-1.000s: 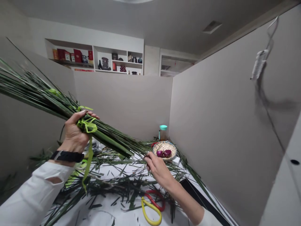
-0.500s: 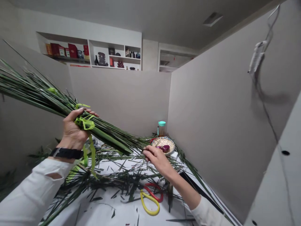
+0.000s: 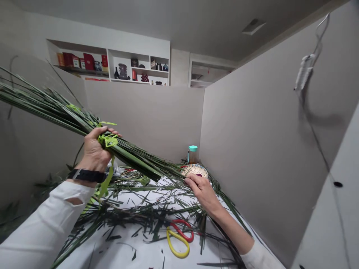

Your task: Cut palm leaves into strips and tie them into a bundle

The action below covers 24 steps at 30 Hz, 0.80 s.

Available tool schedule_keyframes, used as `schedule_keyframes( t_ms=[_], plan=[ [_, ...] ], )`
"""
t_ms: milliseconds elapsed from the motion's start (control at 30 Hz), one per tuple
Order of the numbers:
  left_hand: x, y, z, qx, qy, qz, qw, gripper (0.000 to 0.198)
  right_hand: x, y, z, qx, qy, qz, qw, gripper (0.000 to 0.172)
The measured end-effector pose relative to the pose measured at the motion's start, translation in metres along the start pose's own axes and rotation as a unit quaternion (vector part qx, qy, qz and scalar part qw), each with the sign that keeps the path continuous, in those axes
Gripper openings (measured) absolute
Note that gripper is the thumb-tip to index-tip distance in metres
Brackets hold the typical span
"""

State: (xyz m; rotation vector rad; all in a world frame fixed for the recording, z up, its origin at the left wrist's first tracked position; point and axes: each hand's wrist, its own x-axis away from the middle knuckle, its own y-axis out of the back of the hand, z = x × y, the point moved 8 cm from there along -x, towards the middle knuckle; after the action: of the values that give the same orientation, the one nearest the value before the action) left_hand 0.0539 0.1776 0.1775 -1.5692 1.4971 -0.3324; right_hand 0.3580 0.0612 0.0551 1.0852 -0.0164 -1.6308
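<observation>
A long bundle of green leaf strips (image 3: 137,153) slants across the view, its spread end at the upper left. My left hand (image 3: 98,149) is wrapped round its middle, beside a knotted light-green ribbon (image 3: 109,140) whose tail hangs below. At the bundle's narrow right end, my right hand (image 3: 200,188) pinches the tips of some strips between thumb and fingers. Below, scissors with one red and one yellow handle (image 3: 179,239) lie on the white table, their blades hidden among leaf scraps.
Cut leaf pieces (image 3: 134,216) litter the white table (image 3: 112,254). At the back stand a woven basket (image 3: 196,170) with something purple in it and a jug with a turquoise lid (image 3: 193,148). Grey partitions (image 3: 146,112) enclose the table. A power strip (image 3: 304,73) hangs at the right.
Both hands and the bundle have shifted to the right. My right hand now covers part of the basket and still pinches the strip tips.
</observation>
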Motion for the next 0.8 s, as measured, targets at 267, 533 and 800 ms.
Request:
schedule_keyframes(
  t_ms=[267,533,800],
  plan=[
    [0.003,-0.006,-0.009,-0.024,-0.026,-0.028,0.999,0.019,0.011,0.017,-0.040,0.060,-0.031,0.002,0.998,0.028],
    [-0.001,-0.014,-0.039,-0.070,-0.070,-0.024,0.995,0.029,0.043,0.061,-0.123,0.180,-0.164,0.006,0.970,0.023],
    [0.016,-0.052,-0.114,-0.128,-0.216,0.003,0.968,0.031,0.042,0.069,-0.174,0.274,-0.292,0.014,0.916,0.027]
  ],
)
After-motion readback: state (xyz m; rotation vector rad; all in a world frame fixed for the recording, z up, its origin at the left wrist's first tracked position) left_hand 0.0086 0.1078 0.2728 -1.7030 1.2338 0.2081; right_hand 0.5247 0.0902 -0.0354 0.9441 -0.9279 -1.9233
